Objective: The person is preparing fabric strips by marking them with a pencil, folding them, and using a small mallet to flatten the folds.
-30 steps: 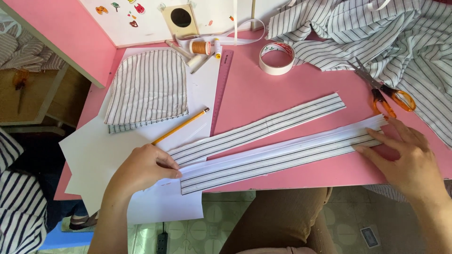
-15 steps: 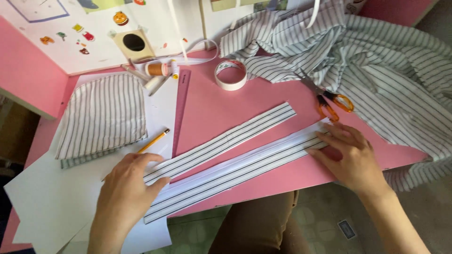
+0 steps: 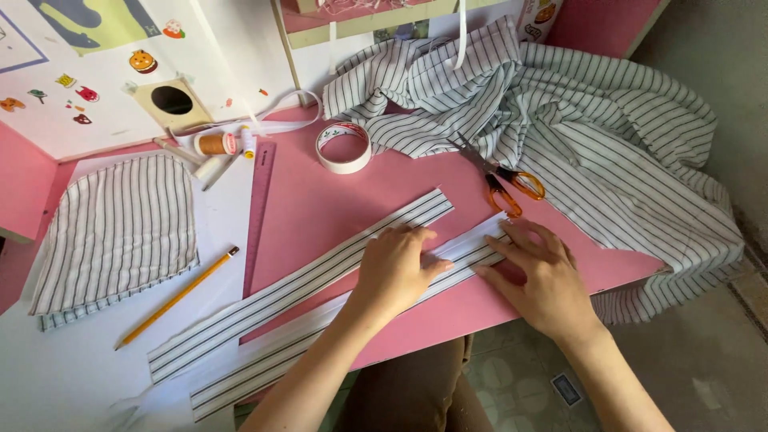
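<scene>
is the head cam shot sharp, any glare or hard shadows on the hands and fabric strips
Head view: mostly sharp, the stripes on the fabric strip read cleanly; soft daylight, no glare on the pink table; only faint shadows under the left hand and right hand; the scissors are crisp too.

two bare hands, left hand (image 3: pixel 394 268) and right hand (image 3: pixel 544 280), forearms uncovered, no sleeves, brown trousers (image 3: pixel 416 396) at lap.

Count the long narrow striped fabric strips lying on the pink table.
2. The upper long striped fabric strip runs diagonally from the white paper up to the pink table. The lower striped strip lies parallel below it, under both the left hand and right hand.
</scene>
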